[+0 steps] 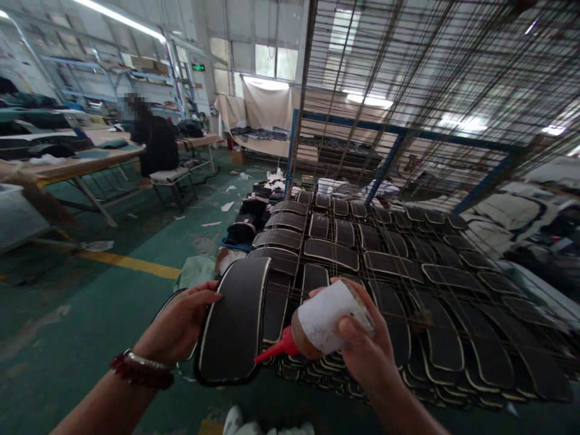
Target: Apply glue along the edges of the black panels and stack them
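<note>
My left hand [193,311] grips a dark curved panel [233,320] by its left edge, thumb on its face. A pale line runs along much of the panel's border. Wrapped in my right hand [369,332] is a glue bottle [324,317] with a white label and brownish ends, tilted down to the left. Its red nozzle [276,347] points at the panel's lower right edge; whether the tip touches cannot be made out. Behind my left hand, part of another dark rimmed piece shows.
On the right, a wire rack [389,260] carries many similar pale-edged panels, with raised wire shelves [408,66] above. A person in black [156,142] sits by a work table [90,154] at the left. Dark bundles [247,220] and scraps lie on the green floor [122,320].
</note>
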Demonstrator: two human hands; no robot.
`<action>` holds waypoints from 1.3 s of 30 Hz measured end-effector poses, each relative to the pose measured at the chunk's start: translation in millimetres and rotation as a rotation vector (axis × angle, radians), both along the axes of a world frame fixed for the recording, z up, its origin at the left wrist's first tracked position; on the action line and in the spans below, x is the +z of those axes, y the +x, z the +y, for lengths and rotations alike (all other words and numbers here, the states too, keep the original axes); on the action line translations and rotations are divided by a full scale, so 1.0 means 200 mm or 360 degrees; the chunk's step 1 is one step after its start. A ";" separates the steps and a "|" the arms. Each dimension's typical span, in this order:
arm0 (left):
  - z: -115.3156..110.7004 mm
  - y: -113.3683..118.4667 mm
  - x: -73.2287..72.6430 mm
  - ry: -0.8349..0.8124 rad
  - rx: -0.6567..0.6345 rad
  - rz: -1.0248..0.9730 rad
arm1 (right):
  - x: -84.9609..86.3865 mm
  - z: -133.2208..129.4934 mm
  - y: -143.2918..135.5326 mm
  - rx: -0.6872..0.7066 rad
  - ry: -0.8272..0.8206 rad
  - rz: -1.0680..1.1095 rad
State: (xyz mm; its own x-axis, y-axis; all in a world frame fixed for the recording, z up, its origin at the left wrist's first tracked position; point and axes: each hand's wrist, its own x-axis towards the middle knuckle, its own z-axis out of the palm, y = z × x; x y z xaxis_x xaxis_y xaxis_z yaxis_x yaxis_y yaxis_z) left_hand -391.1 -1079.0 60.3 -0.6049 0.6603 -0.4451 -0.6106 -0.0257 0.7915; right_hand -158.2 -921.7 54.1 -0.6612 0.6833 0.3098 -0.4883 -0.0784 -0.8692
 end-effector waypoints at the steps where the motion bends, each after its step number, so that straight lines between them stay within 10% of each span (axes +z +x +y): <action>1: 0.00 0.00 0.00 0.0001 0.0060 -0.0037 | 0.00 0.00 0.00 -0.0010 -0.0012 0.0009; 18: 0.01 0.09 -0.10 0.0171 0.0540 -0.0541 | 0.00 0.06 -0.02 -0.0358 0.0074 0.0303; 39: 0.06 0.13 -0.08 0.0221 0.0692 -0.0595 | -0.14 -0.07 -0.02 -0.0206 -0.0022 0.0135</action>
